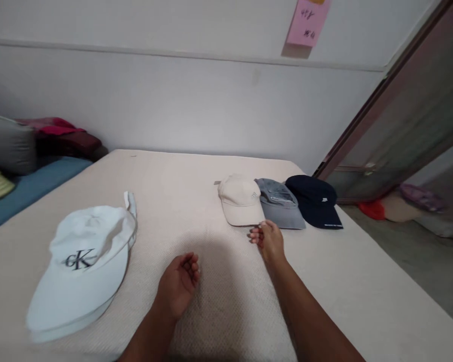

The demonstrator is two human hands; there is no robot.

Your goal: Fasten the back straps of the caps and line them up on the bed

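Note:
My right hand (270, 241) has its thumb and fingertips closed at the front brim corner of a beige baseball cap (238, 196). Beside that cap, partly behind it, lies a grey-blue denim-look cap (283, 201), and to its right a navy cap (312, 198) with a small white mark. Palm turned up and fingers loosely curled, my left hand (179, 284) is empty above the cover. Further left lies a white cap (86, 266) with dark "CK" letters, its strap end sticking up; a second edge shows under its brim.
A cream textured cover (166, 196) spreads beneath the caps, up to a white wall (173, 100). A pink note (307, 22) hangs there. Grey cushion (9, 143) and red cloth (56, 125) lie at left. Rightward are a door (396, 110) and piled items on the floor.

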